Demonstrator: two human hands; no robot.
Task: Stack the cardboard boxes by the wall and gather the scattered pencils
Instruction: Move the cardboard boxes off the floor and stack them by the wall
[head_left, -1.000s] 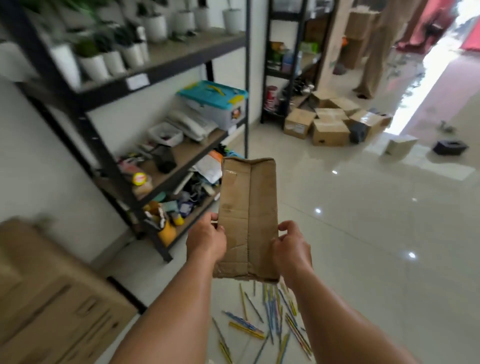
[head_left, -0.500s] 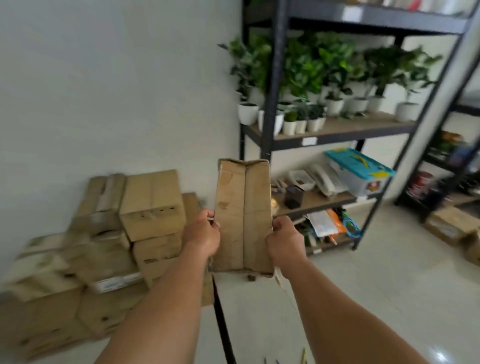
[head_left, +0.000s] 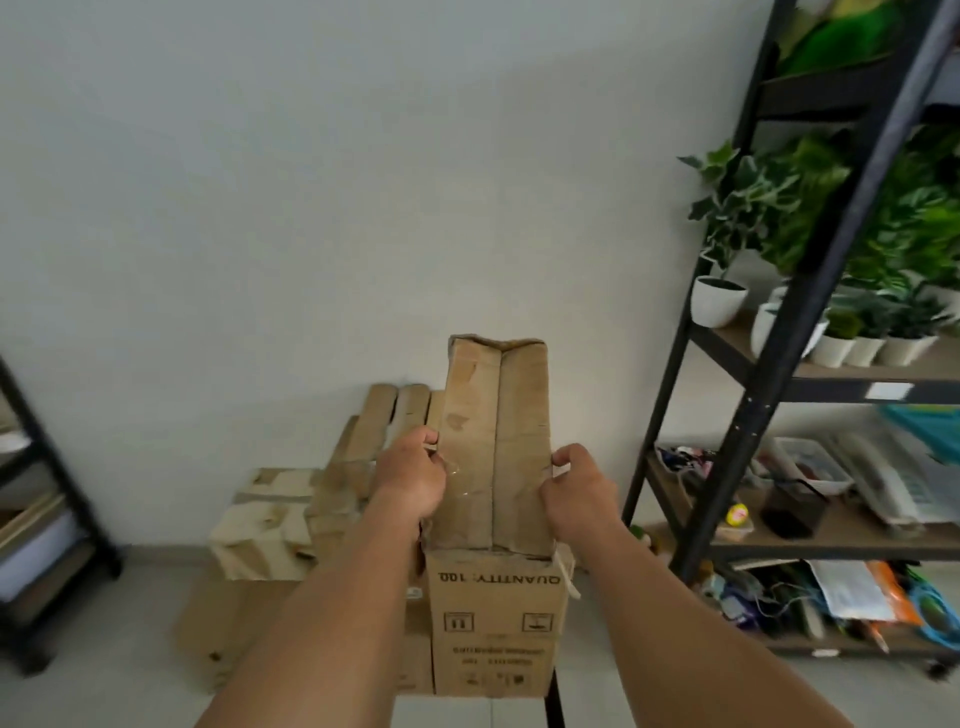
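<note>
— Which step is this?

— The stacking, I think, and close to its end for this one box. The left hand and the right hand grip the cardboard box by its two long sides, at its near half, with the fingers curled over the upper edges. The box lies between the palms and points away from the person.

— Is it already put down?

— I cannot tell. Its near end meets the top of a printed box on the floor, but whether the weight rests there does not show.

— What does the next move ask?

— In my judgement, to lower it flat and square, then to loosen both hands together so it does not tip. Behind and to the left, the pile of boxes leans against the wall.

— And the pencils?

— None are in view, so I suppose that part waits.
</note>
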